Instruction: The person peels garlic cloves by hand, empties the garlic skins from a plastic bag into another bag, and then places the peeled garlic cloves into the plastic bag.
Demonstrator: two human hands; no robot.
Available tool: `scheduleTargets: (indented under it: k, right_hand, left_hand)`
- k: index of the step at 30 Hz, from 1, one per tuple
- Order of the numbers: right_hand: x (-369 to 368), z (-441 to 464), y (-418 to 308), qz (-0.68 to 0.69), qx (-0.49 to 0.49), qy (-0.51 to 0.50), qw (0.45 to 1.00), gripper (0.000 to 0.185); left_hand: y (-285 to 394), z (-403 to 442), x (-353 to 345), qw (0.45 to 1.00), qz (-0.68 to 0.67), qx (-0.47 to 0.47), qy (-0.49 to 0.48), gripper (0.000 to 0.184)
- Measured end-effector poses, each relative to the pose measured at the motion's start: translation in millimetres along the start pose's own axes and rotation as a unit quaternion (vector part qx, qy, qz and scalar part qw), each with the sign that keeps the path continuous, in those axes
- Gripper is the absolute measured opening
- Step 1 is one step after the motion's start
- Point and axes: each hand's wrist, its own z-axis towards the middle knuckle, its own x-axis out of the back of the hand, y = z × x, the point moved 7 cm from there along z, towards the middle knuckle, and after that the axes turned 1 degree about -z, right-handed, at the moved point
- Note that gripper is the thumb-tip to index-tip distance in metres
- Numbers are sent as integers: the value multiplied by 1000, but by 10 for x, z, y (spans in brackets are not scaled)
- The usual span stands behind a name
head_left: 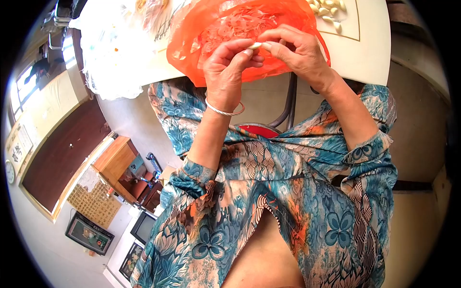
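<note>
A pale garlic clove (255,46) is pinched between the fingertips of both hands. My left hand (228,65) has its thumb and fingers closed on one end. From the other side, the thumb and bent fingers of my right hand (301,55) meet it. Under both hands lies a red plastic bag (187,57), spread wide, with a heap of thin papery skins (235,26) in it. Several peeled garlic cloves (328,10) rest on the table to the right of the bag.
The cream table (365,43) has its edge just in front of my lap. White plastic bags (110,53) lie on its left side, washed out by light. A red stool seat (257,128) with dark metal legs shows beneath the table. A wooden cabinet (115,161) stands at the left.
</note>
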Motion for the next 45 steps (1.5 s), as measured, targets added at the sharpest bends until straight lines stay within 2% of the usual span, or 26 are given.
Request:
scheduleTargets:
  k: [7, 13, 16, 22, 25, 31, 34, 37, 40, 45]
  right_hand:
    - [-17, -13, -45, -20, -2, -14, 1000, 10]
    - [-27, -23, -48, -31, -17, -25, 999, 10]
    - [-26, -21, -73, -53, 20, -14, 998, 9]
    - [-56, -41, -100, -60, 68, -8, 996, 8]
    - [-7, -34, -79, -65, 27, 10, 997, 8]
    - [58, -29, -19, -61, 27, 57, 996, 7]
    - [107, -33, 53, -6, -30, 90, 995, 7]
    - [128, -25, 125, 8, -29, 110, 994, 8]
    - [78, -36, 184, 53, -71, 105, 991, 11]
    - [76, -20, 170, 50, -109, 50, 992, 17]
  left_hand:
    - [-22, 9, -14, 1000, -11, 4, -10, 19]
    - [-73, 35, 15, 997, -73, 18, -3, 19]
    - [-91, 40, -5, 993, -110, 25, -17, 19]
    - [-124, 40, -7, 995, -97, 30, 11, 22]
    - [-127, 41, -13, 995, -88, 43, -1, 24]
    - [-135, 29, -40, 995, -80, 53, -27, 28]
    - [-175, 23, -47, 991, -113, 61, -44, 29]
    - [-222, 22, -12, 988, -128, 77, -47, 28]
    - [-202, 20, 25, 990, -106, 83, -36, 28]
    - [-155, 23, 57, 991, -111, 70, -19, 24]
